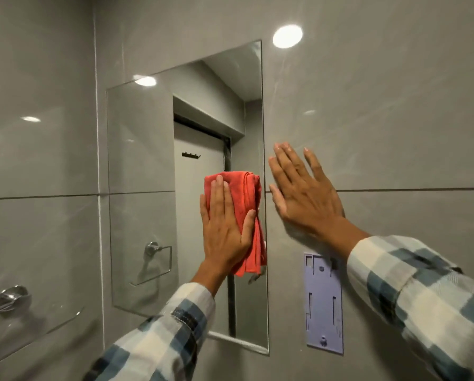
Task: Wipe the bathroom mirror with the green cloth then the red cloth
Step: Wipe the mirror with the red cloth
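Note:
The frameless mirror (147,166) hangs on a grey tiled wall and reflects a door and a towel ring. My left hand (225,229) presses a folded red cloth (244,193) flat against the glass near the mirror's right edge, about mid-height, with the thumb hooked over the cloth's right side. The cloth's lower end hangs below the palm. Flat on the tiles just right of the mirror rests my right hand (304,193), fingers spread and holding nothing. No green cloth is in view.
A pale purple plastic wall bracket (324,303) is fixed to the tiles below my right hand. At the lower left, a chrome mount (10,298) carries a glass shelf (32,336) that juts from the side wall. Ceiling lights glare off the tiles.

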